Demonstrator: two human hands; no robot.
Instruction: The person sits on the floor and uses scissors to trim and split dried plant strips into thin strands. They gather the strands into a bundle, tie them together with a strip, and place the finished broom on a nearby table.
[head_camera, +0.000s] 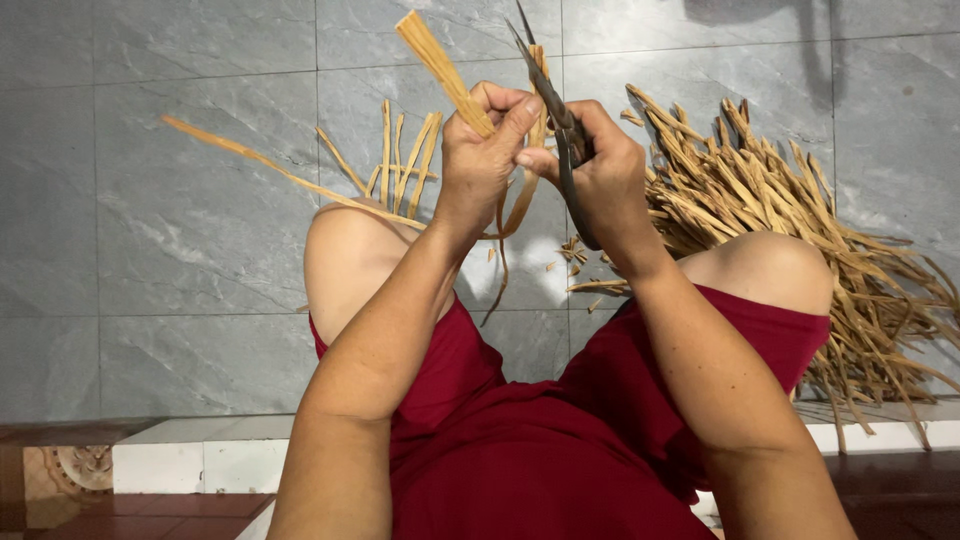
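The left hand (487, 140) is closed in a tight grip around a flat tan strip of dried fibre (440, 65), thumb pressed over the curled fingers, so that the strip's squared end sticks up and away to the left above the knuckles while its long tail runs out below the grip and trails far to the left across the grey tiled floor (180, 230). Just to the right of that grip, touching it at the fingertips, the right hand (600, 170) is closed around the handles of a pair of dark scissors (565, 130), whose pointed blades rise above both hands beside the strip; whether the blades are parted or shut cannot be told. Beyond the left grip, on the floor, lie a few loose strips (405, 160) fanned out side by side. To the right of the right grip sits a large heap of similar dried strips (790, 220), spreading past the person's right knee. Directly beneath the two hands, between the knees, small cut scraps (580, 265) are scattered on the tiles. The person wears dark red shorts (540, 440).
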